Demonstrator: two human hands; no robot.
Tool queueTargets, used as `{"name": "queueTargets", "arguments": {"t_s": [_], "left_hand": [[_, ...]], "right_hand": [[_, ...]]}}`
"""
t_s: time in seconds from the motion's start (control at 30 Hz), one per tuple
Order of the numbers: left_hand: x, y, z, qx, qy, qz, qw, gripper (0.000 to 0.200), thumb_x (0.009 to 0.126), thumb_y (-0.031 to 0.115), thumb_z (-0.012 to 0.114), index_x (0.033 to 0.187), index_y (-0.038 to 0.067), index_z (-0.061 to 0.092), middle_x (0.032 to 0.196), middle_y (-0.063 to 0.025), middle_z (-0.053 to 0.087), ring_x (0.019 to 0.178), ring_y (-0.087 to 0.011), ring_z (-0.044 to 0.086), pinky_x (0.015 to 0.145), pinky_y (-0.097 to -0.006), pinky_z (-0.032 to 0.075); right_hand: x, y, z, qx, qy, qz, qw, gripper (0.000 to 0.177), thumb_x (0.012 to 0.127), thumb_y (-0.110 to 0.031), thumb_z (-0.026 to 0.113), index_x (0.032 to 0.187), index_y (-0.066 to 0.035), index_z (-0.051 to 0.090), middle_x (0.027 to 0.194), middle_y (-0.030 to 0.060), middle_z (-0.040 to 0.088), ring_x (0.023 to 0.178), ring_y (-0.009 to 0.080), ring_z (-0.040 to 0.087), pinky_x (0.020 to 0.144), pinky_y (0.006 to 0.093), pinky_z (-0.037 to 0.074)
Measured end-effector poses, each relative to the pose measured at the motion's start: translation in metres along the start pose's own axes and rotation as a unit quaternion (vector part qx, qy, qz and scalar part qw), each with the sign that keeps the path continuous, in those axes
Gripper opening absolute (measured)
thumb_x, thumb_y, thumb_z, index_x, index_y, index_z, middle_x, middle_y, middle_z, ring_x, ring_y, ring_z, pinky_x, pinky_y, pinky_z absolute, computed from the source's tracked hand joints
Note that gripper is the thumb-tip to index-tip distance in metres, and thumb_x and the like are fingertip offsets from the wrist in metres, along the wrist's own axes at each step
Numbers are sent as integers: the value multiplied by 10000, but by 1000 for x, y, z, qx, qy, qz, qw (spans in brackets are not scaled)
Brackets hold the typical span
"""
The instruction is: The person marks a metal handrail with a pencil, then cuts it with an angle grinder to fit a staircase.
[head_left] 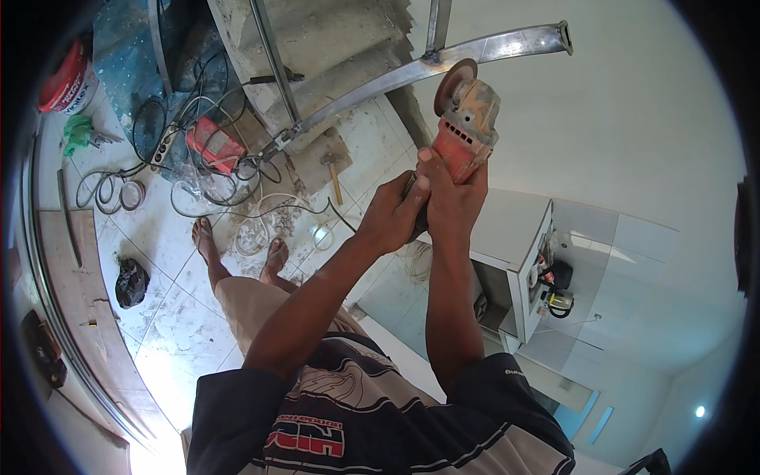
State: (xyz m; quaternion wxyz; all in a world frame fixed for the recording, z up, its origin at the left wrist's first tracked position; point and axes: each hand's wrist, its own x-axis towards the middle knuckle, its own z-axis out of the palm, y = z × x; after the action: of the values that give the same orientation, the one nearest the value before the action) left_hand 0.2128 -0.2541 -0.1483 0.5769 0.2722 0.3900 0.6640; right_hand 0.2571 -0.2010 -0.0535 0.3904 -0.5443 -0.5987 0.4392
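Both of my hands are wrapped round a red angle grinder (455, 150) with a dusty, worn gear head. My left hand (385, 212) grips the rear of its body, and my right hand (453, 198) holds it farther forward, just behind the head. The grinder's brown disc (455, 85) faces a curved metal handrail (507, 49), its edge overlapping the rail's lower side in this view. A dark weld mark shows where an upright metal post (438, 28) meets the rail.
Concrete stairs (340, 47) rise behind the rail. On the dusty tiled floor lie a red box-shaped machine (215, 145), tangled cables, a power strip (164, 146), a hammer (334, 178) and a black bag (131, 283). A red bucket (67, 79) stands at left, a white cabinet (507, 229) at right.
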Motion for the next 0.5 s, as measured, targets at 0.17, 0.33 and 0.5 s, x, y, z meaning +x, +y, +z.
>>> {"name": "queueTargets", "arguments": {"t_s": [0.17, 0.33, 0.5], "left_hand": [[-1, 1, -2, 3, -7, 2, 1000, 632, 1065, 556, 432, 1048, -54, 596, 850, -180, 666, 775, -231, 606, 762, -389, 497], [-1, 3, -2, -23, -11, -14, 1000, 644, 1063, 568, 428, 1072, -52, 602, 865, -168, 667, 793, -214, 598, 779, -384, 497], [0, 2, -2, -19, -9, -6, 1000, 644, 1062, 568, 431, 1064, -53, 601, 859, -168, 666, 795, -215, 601, 778, -384, 497]], "right_hand": [[0, 2, 2, -6, 8, -20, 1000, 620, 812, -120, 845, 1298, 32, 493, 1105, 111, 647, 932, 159, 648, 826, 303, 545], [-2, -1, 3, -14, 13, -20, 1000, 617, 814, -118, 846, 1296, 33, 492, 1115, 119, 646, 939, 162, 650, 831, 302, 545], [-3, -4, 5, 3, 11, -32, 999, 616, 809, -99, 845, 1296, 33, 492, 1113, 120, 647, 936, 159, 651, 826, 301, 547]]}}
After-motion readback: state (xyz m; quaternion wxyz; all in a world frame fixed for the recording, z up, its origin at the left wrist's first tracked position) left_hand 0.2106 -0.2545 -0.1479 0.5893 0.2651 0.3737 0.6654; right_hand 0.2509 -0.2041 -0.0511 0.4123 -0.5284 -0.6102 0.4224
